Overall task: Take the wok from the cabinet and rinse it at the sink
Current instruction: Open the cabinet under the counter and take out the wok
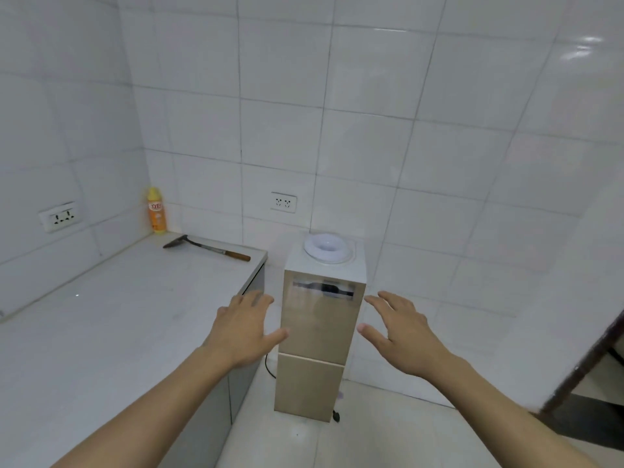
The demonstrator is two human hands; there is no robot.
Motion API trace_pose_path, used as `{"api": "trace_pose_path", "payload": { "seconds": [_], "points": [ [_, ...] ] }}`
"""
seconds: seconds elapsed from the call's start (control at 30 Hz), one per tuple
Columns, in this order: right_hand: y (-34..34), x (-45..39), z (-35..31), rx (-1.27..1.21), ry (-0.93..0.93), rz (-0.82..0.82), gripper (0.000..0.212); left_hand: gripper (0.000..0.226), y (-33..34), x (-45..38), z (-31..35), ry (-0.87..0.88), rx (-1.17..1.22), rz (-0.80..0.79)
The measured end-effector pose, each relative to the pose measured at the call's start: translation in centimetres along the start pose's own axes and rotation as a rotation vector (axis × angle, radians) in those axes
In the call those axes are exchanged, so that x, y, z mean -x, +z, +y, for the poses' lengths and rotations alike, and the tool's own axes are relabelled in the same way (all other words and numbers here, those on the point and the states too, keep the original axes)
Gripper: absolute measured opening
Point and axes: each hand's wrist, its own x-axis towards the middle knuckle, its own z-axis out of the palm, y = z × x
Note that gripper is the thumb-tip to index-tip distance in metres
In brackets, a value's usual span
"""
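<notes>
- Far left, a wall socket (60, 216) sits on the white tiles, well left of and beyond the left-hand fingers.
- The white desk (101, 325) runs along that wall; the left forearm passes above its near edge.
- In the back corner of the desk an orange and yellow bottle (157, 211) stands upright, far beyond the fingers.
- Just right of the bottle a spatula (206, 247) with a wooden handle lies flat, blade toward the corner, well ahead of the left fingers.
- Left hand (244, 329) is out in the air, palm down, fingers (260, 298) straight and spread, holding nothing; it hangs over the desk's right end.
- Between the two hands stands a tall beige water dispenser (317, 332) on the floor, a white ring on its top; both sets of fingertips flank its upper panel.
- A second socket (283, 202) is on the back wall, above and beyond the dispenser.
- Right hand (401, 336) mirrors the left: fingers (385, 304) extended and apart, thumb out, nothing held.
- Far right, a dark door frame (587, 359) edges in, well right of the right fingers.
- The wok, its cabinet and the sink: none of them shows, so I cannot tell where the wok is.
</notes>
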Motion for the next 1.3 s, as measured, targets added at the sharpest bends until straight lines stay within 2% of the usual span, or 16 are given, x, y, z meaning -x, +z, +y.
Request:
{"api": "trace_pose_path", "payload": {
  "seconds": [0.1, 0.23, 0.37, 0.57, 0.63, 0.7, 0.73, 0.83, 1.1, 1.3],
  "points": [
    [1.6, -4.6, 0.6, -0.033, -0.066, -0.027, 0.067, 0.080, 0.8, -2.6, -1.2, -0.075, -0.009, -0.012],
    [3.9, -11.6, 1.6, -0.094, -0.168, -0.076, 0.082, 0.079, 1.9, -6.1, -3.0, -0.198, -0.053, -0.026],
    [6.3, -18.7, 2.7, -0.141, -0.292, -0.130, 0.074, 0.075, 2.2, -8.4, -3.5, -0.373, -0.051, -0.002],
    [9.5, -26.6, 1.2, -0.161, -0.498, -0.232, 0.111, 0.073, 2.5, -8.6, -4.5, -0.597, -0.063, 0.004],
    [10.2, -27.8, -0.4, -0.153, -0.567, -0.256, 0.110, 0.074, 2.8, -7.6, -5.2, -0.676, -0.063, -0.004],
    [11.0, -28.3, -2.2, -0.161, -0.648, -0.286, 0.094, 0.074, 3.1, -6.3, -6.1, -0.747, -0.068, -0.012],
    [11.4, -28.5, -3.1, -0.168, -0.683, -0.302, 0.093, 0.074, 3.1, -5.8, -6.7, -0.780, -0.067, -0.012],
    [13.2, -29.3, -5.9, -0.145, -0.741, -0.316, 0.111, 0.073, 3.3, -4.3, -8.3, -0.856, -0.049, 0.005],
    [16.8, -30.6, -14.5, -0.138, -0.800, -0.406, 0.128, 0.074, 4.0, 1.2, -13.7, -0.985, 0.007, 0.106],
    [22.3, -29.4, -17.9, -0.128, -0.773, -0.487, 0.124, 0.073, 7.2, 4.9, -16.8, -1.053, 0.092, 0.105]
  ]
}}
